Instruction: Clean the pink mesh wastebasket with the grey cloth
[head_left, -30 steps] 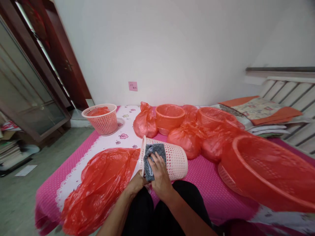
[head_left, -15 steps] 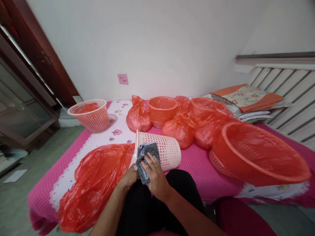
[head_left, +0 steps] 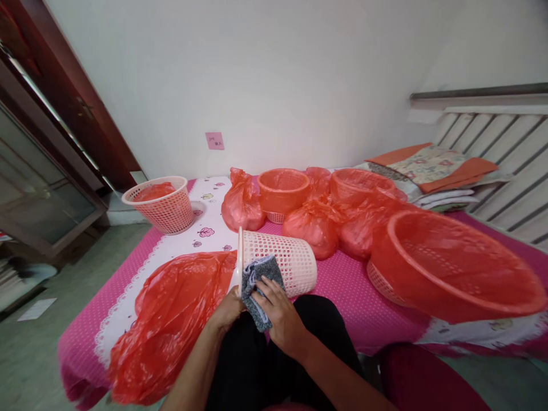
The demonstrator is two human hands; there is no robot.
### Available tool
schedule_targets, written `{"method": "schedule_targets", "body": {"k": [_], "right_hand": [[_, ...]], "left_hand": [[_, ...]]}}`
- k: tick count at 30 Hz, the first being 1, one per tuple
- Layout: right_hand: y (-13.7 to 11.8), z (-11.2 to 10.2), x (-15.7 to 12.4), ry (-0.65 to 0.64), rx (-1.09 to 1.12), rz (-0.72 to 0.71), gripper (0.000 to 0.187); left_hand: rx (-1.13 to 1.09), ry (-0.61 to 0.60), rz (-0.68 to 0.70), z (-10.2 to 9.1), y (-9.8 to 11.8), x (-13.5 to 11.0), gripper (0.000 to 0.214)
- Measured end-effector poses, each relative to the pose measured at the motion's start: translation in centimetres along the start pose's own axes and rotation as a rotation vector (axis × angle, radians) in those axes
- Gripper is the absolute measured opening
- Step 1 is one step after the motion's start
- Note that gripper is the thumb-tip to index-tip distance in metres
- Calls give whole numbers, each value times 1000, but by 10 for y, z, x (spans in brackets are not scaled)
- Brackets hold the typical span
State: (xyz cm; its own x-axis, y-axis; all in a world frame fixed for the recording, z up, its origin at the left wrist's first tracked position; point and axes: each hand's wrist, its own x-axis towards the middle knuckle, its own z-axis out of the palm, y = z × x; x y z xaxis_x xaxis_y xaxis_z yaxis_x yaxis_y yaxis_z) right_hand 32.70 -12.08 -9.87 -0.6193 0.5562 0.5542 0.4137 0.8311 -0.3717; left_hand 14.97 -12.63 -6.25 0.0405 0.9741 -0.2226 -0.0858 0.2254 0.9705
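Observation:
A pale pink perforated plastic basket (head_left: pixel 295 260) lies on its side in front of me, its mouth turned left. My left hand (head_left: pixel 231 308) grips its rim at the near lower edge; some of the fingers are hidden. Folded grey cloth (head_left: pixel 261 288) is pressed against the basket's outside by my right hand (head_left: pixel 276 311), whose fingers lie over it. Just left of the basket's mouth, a loose red plastic bag (head_left: pixel 180 314) is spread on the bed.
Another pink basket (head_left: pixel 166 208) stands at the back left with red plastic inside. Baskets lined with red bags (head_left: pixel 454 268) and knotted red bags (head_left: pixel 310 231) fill the right and back of the bed (head_left: pixel 342 302). Folded textiles (head_left: pixel 436 165) lie by the white headboard (head_left: pixel 500 148).
My right hand and the cloth have slid slightly down along the basket. The whole view has shifted a little; my left hand keeps its hold on the rim.

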Motion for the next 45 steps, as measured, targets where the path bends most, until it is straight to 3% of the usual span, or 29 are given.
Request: {"method": "schedule_targets", "body": {"k": [4,8,18,26,32,37,40,43,45], "right_hand": [[11,-12,-7,-40,-2,8,76],[28,-23,-19,-38,-22,59,76],[79,-44,-54,95,-73,264,70],[97,-48,-59,174,-72,322,68],[108,-46,-63,257,-41,363,62],[115,-44,-64,312,23,409,59],[115,-45,-64,306,46,406,61],[115,-45,-63,300,54,402,61],[115,-45,-63,300,56,406,61]], "left_hand": [[-8,0,-4,2,4,0,14],[-33,18,-19,3,9,0,27],[-59,-3,-36,1,9,-2,36],[-48,-19,-11,2,9,-4,42],[22,-41,41,-4,-5,2,46],[144,-58,127,-6,-21,0,36],[106,-11,129,-6,-16,-2,45],[45,116,154,-4,3,5,60],[47,191,185,-1,19,15,58]]}}
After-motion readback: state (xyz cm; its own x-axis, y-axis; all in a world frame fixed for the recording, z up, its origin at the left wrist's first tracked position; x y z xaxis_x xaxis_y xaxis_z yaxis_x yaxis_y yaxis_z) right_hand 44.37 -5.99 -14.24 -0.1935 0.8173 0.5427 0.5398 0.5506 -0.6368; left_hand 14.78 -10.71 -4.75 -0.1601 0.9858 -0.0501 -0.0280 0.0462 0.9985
